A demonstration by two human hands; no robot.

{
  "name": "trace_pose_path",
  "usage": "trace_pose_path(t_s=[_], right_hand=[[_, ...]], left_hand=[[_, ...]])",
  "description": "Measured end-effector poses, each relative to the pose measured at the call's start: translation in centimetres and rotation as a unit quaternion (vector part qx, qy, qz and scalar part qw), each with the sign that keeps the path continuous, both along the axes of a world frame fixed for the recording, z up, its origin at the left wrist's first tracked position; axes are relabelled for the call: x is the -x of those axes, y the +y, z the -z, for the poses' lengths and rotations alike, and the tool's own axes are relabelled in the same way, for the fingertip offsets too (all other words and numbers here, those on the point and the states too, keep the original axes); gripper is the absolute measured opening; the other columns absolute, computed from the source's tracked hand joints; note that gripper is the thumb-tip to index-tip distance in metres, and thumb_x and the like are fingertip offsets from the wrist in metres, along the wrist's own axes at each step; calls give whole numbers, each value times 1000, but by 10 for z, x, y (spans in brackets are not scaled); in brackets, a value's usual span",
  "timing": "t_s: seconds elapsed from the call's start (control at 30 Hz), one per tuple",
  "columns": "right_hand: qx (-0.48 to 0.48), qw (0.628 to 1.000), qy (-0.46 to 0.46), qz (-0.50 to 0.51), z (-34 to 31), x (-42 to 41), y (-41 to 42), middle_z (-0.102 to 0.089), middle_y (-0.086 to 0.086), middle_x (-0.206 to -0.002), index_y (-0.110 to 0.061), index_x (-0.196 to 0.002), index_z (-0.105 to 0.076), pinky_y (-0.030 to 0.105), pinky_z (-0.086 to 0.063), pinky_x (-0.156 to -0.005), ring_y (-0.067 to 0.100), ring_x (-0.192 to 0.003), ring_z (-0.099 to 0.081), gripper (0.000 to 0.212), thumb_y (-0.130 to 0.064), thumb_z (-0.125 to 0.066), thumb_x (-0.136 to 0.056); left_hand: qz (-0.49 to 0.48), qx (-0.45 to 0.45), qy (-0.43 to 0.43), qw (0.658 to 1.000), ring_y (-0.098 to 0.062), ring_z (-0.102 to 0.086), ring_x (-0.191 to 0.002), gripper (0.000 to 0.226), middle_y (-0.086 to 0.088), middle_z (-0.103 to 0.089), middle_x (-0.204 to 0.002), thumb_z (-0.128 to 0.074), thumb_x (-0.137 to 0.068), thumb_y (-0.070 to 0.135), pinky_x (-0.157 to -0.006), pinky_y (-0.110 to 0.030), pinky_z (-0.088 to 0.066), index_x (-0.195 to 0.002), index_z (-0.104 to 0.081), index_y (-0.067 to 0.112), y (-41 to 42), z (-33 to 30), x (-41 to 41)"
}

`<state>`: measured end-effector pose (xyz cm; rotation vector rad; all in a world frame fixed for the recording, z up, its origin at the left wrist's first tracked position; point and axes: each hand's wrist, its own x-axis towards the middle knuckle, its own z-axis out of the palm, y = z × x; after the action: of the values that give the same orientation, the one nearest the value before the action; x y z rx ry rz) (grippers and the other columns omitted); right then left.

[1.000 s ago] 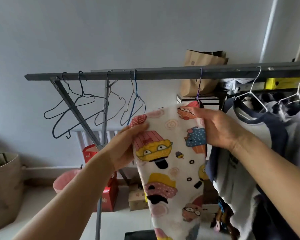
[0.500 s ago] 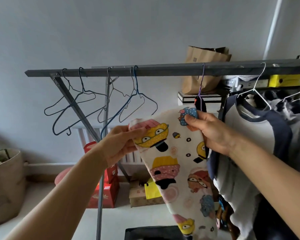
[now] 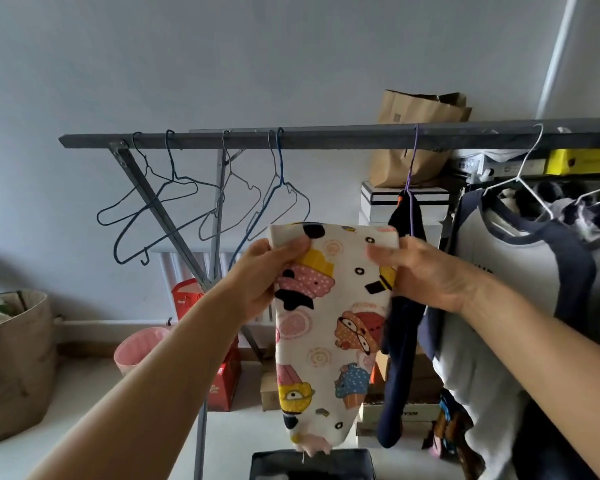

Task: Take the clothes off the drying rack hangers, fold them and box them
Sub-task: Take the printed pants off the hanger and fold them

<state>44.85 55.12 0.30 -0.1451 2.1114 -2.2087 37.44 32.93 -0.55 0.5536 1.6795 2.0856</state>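
1. At the far left we see a tan bag (image 3: 13, 362) on the floor, with a pink bin (image 3: 137, 348) to its right by the wall.
2. The grey rack (image 3: 326, 138) runs across the scene; four bare wire hangers (image 3: 174, 199) hang from its left part, in front of its slanted brace.
3. A red box (image 3: 222, 375) stands on the floor behind our left forearm, beside the rack's leg.
4. Our left hand (image 3: 267, 282) grips the top left corner of the cloth (image 3: 329, 323), thumb curled over the front and fingers behind.
5. The cloth, white with a cartoon cupcake print, is off the hangers; it hangs down between our hands in front of the rack, and its folded top edge sits level.
6. Its lower end dangles just above a dark box (image 3: 312, 465) at the near edge of the scene.
7. Our right hand (image 3: 426, 271) pinches the top right corner, thumb in front and fingers curled at the cloth's edge.
8. Just behind that hand a dark garment (image 3: 400, 358) hangs from a purple hanger (image 3: 413, 157).
9. On a shelf behind the rack sit a paper bag (image 3: 416, 133) and a white box (image 3: 402, 206).
10. At the right a white-and-navy shirt (image 3: 513, 271) hangs on a white hanger (image 3: 527, 168), with more clothes beyond it.
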Motion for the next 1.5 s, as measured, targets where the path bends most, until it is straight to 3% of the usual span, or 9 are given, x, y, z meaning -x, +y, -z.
trace_pose_path(t_s=[0.17,0.43,0.7,0.8,0.97,1.07,1.23,1.37,1.5], right_hand=[[-3,991,22,134,6,4,-1,-75,14,-94,-1,-98,-69,40,-59,-80,29,-89,-71,14,-4,-67,-84],[-77,933,40,349,7,15,-12,-66,13,-100,-5,-112,-58,40,-56,-82,26,-90,-65,52,-20,-85,-71],[-127,964,63,227,4,10,-9,-60,14,-113,-10,-132,-48,38,-56,-83,26,-96,-64,63,8,-72,-76],[-287,917,116,250,5,8,-10,-63,5,-110,-14,-125,-55,27,-52,-74,20,-99,-63,46,-6,-70,-82],[-478,801,208,294,0,9,-11,-49,1,-104,-19,-96,-64,40,-46,-88,20,-101,-49,21,-28,-72,-79],[-489,813,184,258,-10,7,-19,-51,-1,-92,-17,-93,-56,37,-45,-76,19,-86,-51,21,-31,-68,-82],[-460,825,169,281,-15,11,-32,-46,-1,-71,-12,-88,-46,34,-34,-58,19,-64,-44,22,-30,-57,-87],[-435,827,149,323,-20,13,-44,-49,0,-65,-9,-80,-49,33,-32,-55,23,-63,-47,23,-31,-56,-85],[-380,862,127,311,-25,15,-56,-53,3,-58,-12,-64,-48,33,-40,-60,25,-62,-52,30,-33,-60,-83]], left_hand=[[32,35,9,999,-34,-70,-95,49,-22,-69,-111,-72,-77,13,-85,-46,-58,-121,-58,0,2,-5,0],[-128,61,58,988,-25,-71,-80,55,-19,-68,-107,-70,-84,1,-59,-30,-55,-128,-41,15,5,-2,1],[-140,42,133,980,-21,-73,-84,51,-8,-74,-94,-69,-81,-7,-69,-30,-60,-126,-58,13,4,1,-5],[-195,161,250,935,-10,-72,-82,48,0,-76,-94,-76,-78,4,-71,-26,-59,-122,-61,16,0,1,-6],[-283,305,380,826,-14,-67,-82,32,3,-73,-96,-77,-80,28,-56,-22,-43,-108,-61,27,-4,2,-4],[-312,324,391,803,-19,-61,-79,35,0,-69,-102,-70,-85,30,-52,-22,-38,-115,-53,29,-1,3,-1],[-309,278,374,829,-14,-51,-94,61,4,-46,-115,-71,-82,42,-69,-25,-43,-130,-38,24,14,8,-17],[-82,247,280,924,-8,-64,-95,82,13,-56,-110,-76,-65,64,-85,-40,-57,-129,-37,32,28,20,-45],[35,162,154,974,-15,-70,-98,90,4,-65,-111,-88,-59,43,-86,-39,-58,-129,-32,40,52,45,-63]])
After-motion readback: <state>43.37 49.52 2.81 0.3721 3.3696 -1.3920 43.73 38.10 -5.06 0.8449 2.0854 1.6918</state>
